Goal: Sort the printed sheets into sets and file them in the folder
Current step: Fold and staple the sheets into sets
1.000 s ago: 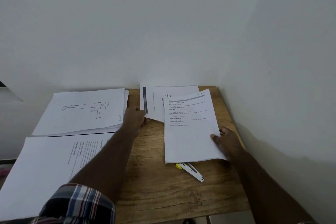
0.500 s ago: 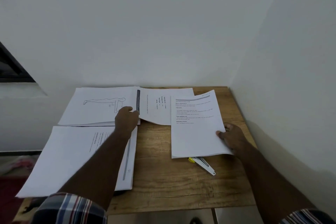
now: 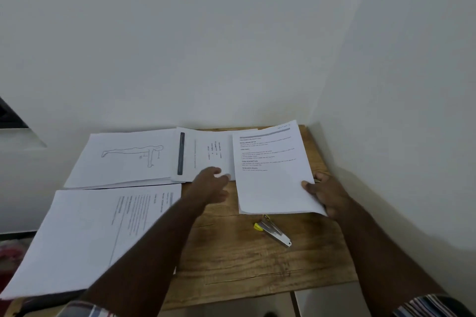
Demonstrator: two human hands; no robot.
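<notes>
The right hand (image 3: 327, 194) pinches the lower right edge of a text sheet (image 3: 273, 170), its near corner raised off the table (image 3: 257, 260). The left hand (image 3: 210, 183) lies loosely spread on the banded sheet (image 3: 203, 154), gripping nothing. Drawing stack (image 3: 128, 159) and near stack (image 3: 85, 237) fill the left. A 1-corner grip could crease the sheet; dragging could skew the sets or snag the stapler (image 3: 274, 233). No folder shows.
</notes>
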